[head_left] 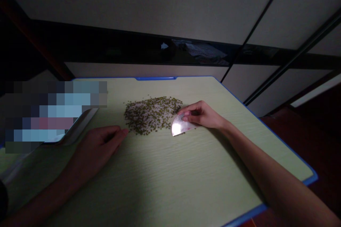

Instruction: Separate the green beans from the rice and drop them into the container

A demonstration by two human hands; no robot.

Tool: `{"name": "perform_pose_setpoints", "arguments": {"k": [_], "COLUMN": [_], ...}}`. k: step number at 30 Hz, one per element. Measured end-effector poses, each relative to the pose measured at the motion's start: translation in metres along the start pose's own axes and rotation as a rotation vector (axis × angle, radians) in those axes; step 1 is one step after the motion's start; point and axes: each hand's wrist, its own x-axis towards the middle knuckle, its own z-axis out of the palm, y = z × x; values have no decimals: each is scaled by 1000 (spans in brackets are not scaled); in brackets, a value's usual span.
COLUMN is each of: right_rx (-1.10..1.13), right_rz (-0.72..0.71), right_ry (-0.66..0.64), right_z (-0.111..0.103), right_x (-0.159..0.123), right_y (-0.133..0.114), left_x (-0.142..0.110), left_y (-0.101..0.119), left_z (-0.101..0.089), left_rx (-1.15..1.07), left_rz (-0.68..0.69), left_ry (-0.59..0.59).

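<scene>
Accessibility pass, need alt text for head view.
A person's right hand holds a shiny, curved-edged flat tool beside a pile of small green and pale grains on a blue-rimmed table; left hand is near the pile's left edge.

Left forearm (45,191): bare, entering from the lower left corner, in shadow. Left hand (97,143): loosely closed, fingers curled, thumb (119,137) stretched forward, its tip pointing right. Right forearm (262,163): bare, reaching inward from the lower right, better lit. Right wrist (226,125): nearly straight. Right hand (204,115): thumb and fingers closed in a pinch, pointing left.
</scene>
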Motion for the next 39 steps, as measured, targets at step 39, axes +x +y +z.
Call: {"name": "perform_pose_setpoints", "arguments": {"k": [39], "right_rx": [-401], "right_rz": [216], "right_ry": [305], "right_z": [37], "right_x": [-38], "right_y": [-13], "left_x": [-3], "left_y": [1], "left_z": [0], "left_rx": [66], "left_rz": [112], "left_ry": [49]}}
